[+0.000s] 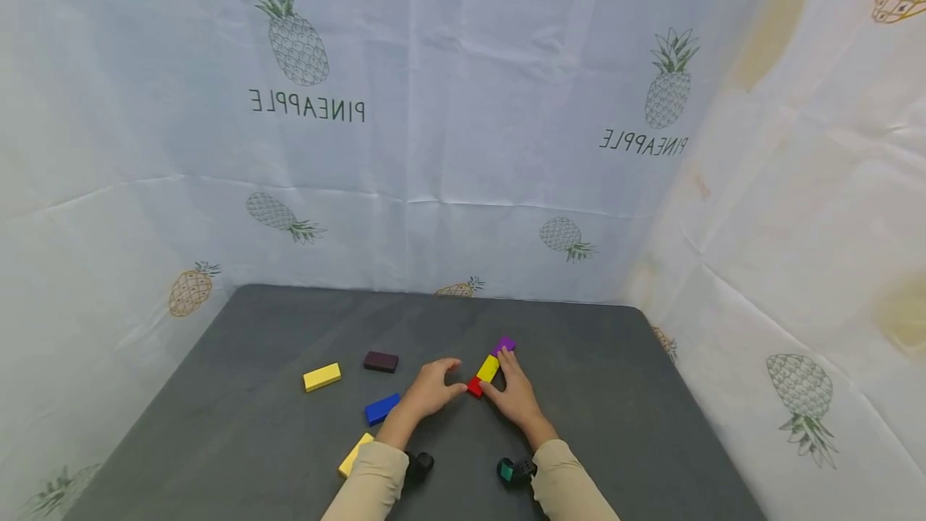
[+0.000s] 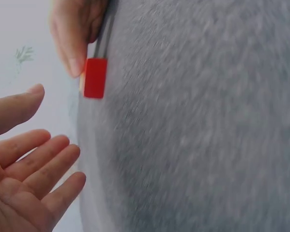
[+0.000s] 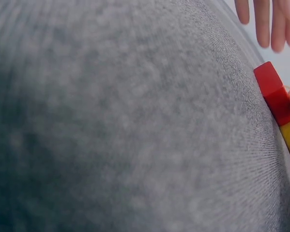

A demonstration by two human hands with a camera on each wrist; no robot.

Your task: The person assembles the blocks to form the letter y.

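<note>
A row of small blocks lies on the dark table: a red block (image 1: 474, 387) at the near end, a yellow block (image 1: 488, 368) against it, and a purple block (image 1: 505, 343) at the far end. My right hand (image 1: 515, 395) rests along the row's right side. Its thumb touches the red block (image 3: 275, 94) and its fairly straight fingers reach toward the purple one. Left of the row, my left hand (image 1: 428, 391) holds nothing, thumb and fingers spread apart. The left wrist view shows its palm (image 2: 26, 193) facing up, apart from the red block (image 2: 95, 78).
Left of my hands lie a dark brown block (image 1: 380, 362), a yellow block (image 1: 321, 377) and a blue block (image 1: 382, 409). Another yellow block (image 1: 355, 457) is partly hidden by my left sleeve (image 1: 372, 477). A pineapple-print curtain (image 1: 463, 143) hangs around the table (image 1: 615, 392).
</note>
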